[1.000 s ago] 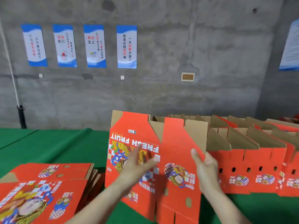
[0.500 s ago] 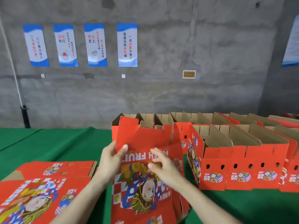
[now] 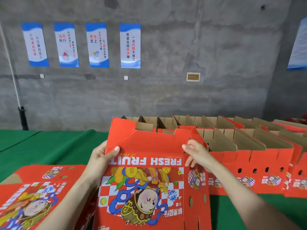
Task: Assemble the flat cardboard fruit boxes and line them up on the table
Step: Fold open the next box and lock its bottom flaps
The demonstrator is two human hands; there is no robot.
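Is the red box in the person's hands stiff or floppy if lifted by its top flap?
Probably floppy at the folds: the top flap of the box bends away along a crease. The flat panels look like stiff cardboard. It seems light: the left hand and right hand grip it only at the upper corners.

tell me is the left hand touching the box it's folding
Touching. The head view shows the left hand gripping the box: thumb pressed on its red top flap, fingers behind the edge.

bare grey concrete wall (image 3: pixel 166 88) with blue-edged posters (image 3: pixel 130 45); green-covered table (image 3: pixel 49 146).
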